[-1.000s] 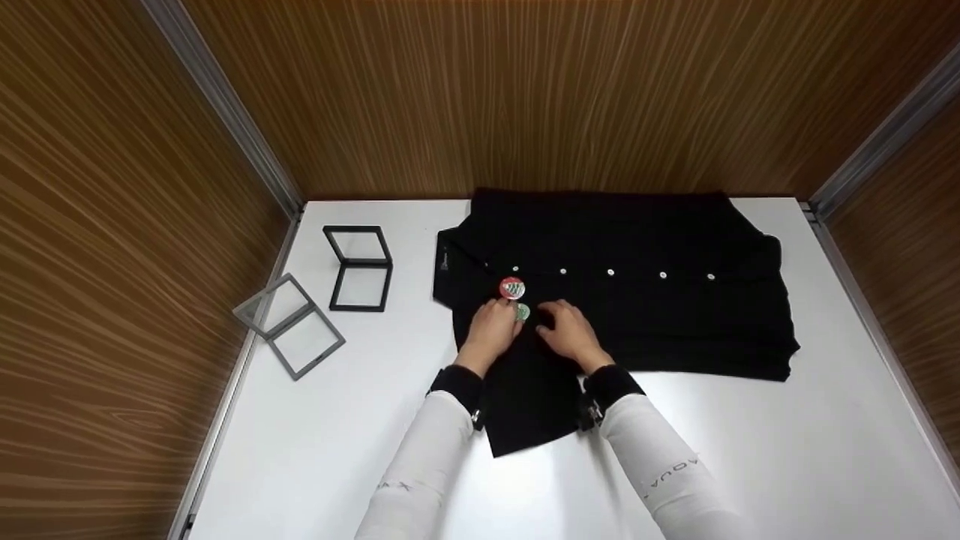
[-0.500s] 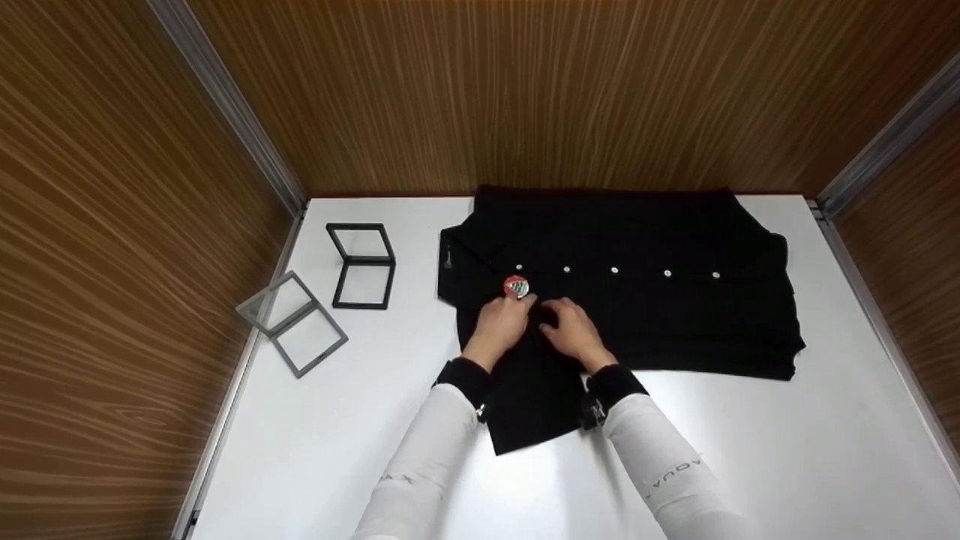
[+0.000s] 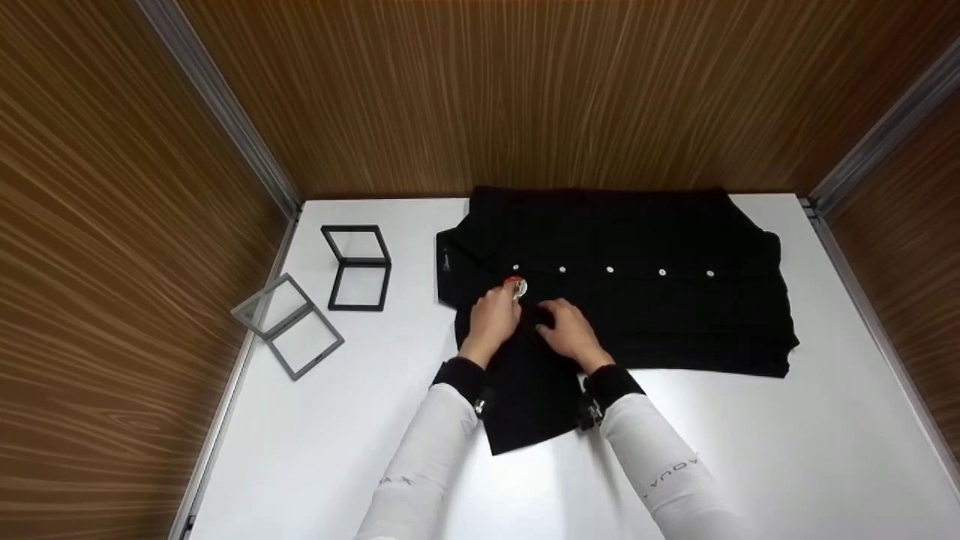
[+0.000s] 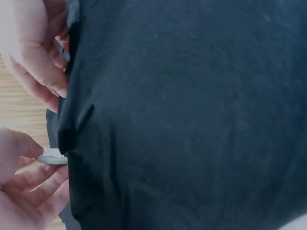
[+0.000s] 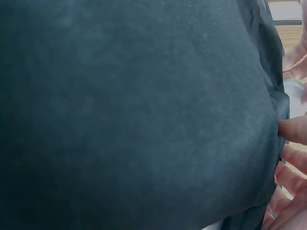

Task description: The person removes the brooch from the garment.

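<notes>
A black shirt (image 3: 660, 322) lies across the table, a red-and-white round badge (image 3: 520, 288) on its front. At that badge's lower left is my left hand (image 3: 491, 321), a fingertip overlapping it. In the left wrist view my left hand (image 4: 29, 187) pinches another round badge (image 4: 53, 156), seen edge-on against a fold of the cloth. My right hand (image 3: 571, 330) is just right of the left, fingers bent. The right wrist view shows my right hand (image 5: 291, 177) gripping the fold of cloth, thumb on the near side; the cloth hides some fingertips.
Two hinged frames stand open at the left, a black one (image 3: 361, 262) and a grey one (image 3: 286, 328) overlapping the table's left edge. Wood-patterned panels (image 3: 495, 97) enclose the white table (image 3: 315, 450) at the back and sides.
My left hand has shifted slightly, and its finger now overlaps the red badge. The green badge visible beside it a second ago is hidden in the head view. My right hand has hardly moved.
</notes>
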`<state>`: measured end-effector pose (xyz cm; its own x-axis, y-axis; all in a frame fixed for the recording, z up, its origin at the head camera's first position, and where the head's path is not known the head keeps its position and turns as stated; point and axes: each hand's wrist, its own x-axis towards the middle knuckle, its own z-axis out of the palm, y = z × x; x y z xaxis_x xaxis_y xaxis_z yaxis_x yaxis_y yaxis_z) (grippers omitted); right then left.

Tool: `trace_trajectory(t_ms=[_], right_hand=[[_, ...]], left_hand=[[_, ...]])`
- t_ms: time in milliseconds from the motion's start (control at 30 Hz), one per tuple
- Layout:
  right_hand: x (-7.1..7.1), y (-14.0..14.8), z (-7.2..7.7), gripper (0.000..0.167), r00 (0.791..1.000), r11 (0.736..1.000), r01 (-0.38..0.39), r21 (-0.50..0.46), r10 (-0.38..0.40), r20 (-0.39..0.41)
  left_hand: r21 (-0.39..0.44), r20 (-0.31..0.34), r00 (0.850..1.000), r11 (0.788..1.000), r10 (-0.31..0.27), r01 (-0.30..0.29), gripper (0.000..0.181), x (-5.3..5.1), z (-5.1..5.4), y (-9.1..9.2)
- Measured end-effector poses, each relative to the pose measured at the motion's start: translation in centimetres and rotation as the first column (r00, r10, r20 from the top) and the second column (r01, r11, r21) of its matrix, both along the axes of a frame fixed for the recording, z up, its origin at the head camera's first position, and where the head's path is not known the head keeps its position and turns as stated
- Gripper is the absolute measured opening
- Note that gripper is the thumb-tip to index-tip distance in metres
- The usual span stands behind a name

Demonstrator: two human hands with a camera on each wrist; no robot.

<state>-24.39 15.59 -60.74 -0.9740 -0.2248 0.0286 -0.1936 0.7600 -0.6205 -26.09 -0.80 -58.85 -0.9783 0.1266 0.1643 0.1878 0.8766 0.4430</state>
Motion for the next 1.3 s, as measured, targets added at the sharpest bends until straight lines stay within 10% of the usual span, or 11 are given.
trace_trajectory(t_ms=[300,500,800,1000,1133,1300], right_hand=[[-0.1,0.1,-0.2,0.041,1.000,1.000,-0.012,-0.004,0.012,0.003],[0.0,0.0,0.0,0.040,1.000,1.000,-0.012,-0.014,0.012,0.001],[0.2,0.2,0.0,0.040,1.000,1.000,-0.017,-0.009,0.017,-0.012],[0.2,0.2,-0.1,0.039,1.000,1.000,-0.017,-0.002,0.017,-0.025],[0.3,0.1,0.0,0.038,0.999,0.999,-0.024,0.022,0.025,-0.034],[0.6,-0.4,0.3,0.035,0.998,0.996,-0.043,0.073,0.046,-0.037]], left_hand=[[0.342,0.166,0.984,0.933,0.061,-0.115,0.018,-0.5,-0.2,-0.8],[0.432,0.187,0.980,0.889,0.074,-0.150,0.014,-0.6,-0.8,-1.1],[0.294,0.172,0.976,0.938,0.136,-0.183,0.008,-0.6,-0.5,-1.1],[0.332,0.201,0.972,0.925,0.121,-0.183,0.010,-0.5,0.1,-1.3],[0.423,0.277,0.953,0.875,0.122,-0.234,0.012,-0.3,0.0,-1.6],[0.569,0.347,0.930,0.761,0.120,-0.311,0.016,0.1,-0.8,-2.1]])
